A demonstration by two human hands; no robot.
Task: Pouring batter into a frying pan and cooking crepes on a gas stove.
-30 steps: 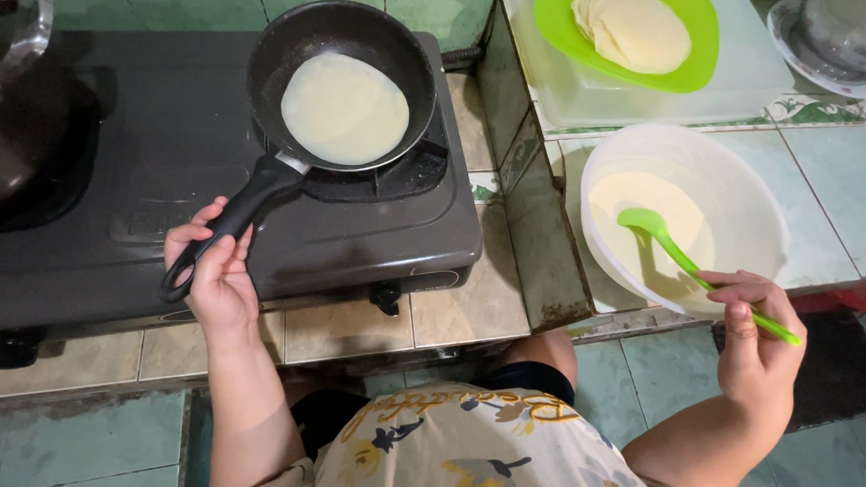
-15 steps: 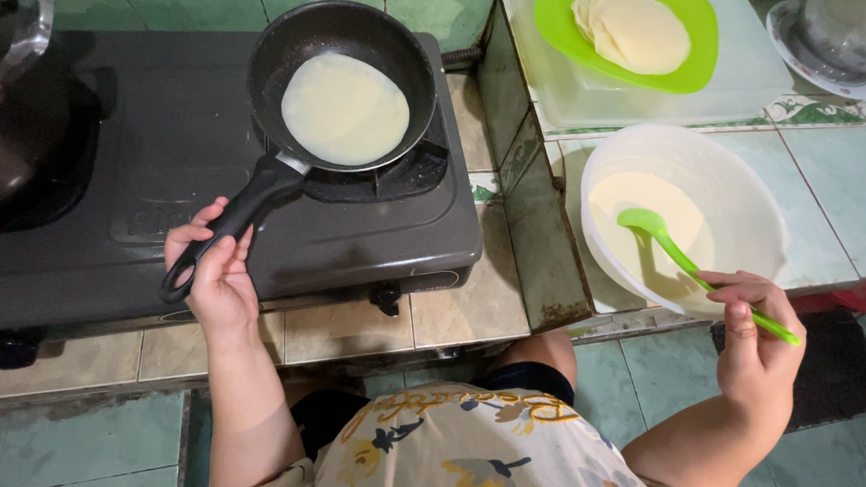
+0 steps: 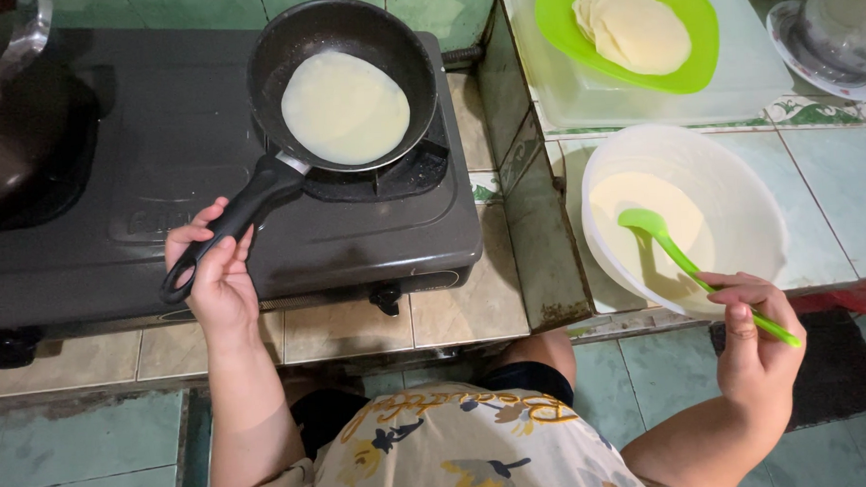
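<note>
- Head view: left hand (image 3: 218, 274) has its fingers curled loosely under the black handle of the frying pan (image 3: 343, 82), thumb on top; a light hold, not a tight fist.
- Frying pan sits on the right burner of the dark gas stove (image 3: 158, 187); a thin pale round crepe (image 3: 345, 107) lies flat inside and covers most of the pan's base.
- Right hand (image 3: 757, 341) pinches the handle end of the green ladle (image 3: 692, 266), fingers closed round it.
- Ladle bowl rests in pale batter inside the white mixing bowl (image 3: 743, 201), which stands on the tiled counter (image 3: 840, 206) right of the stove.
- Green plate (image 3: 560, 24) behind the bowl holds a stack of finished crepes (image 3: 633, 25).
- Dark kettle (image 3: 0, 126) on the left burner, partly cut off.
</note>
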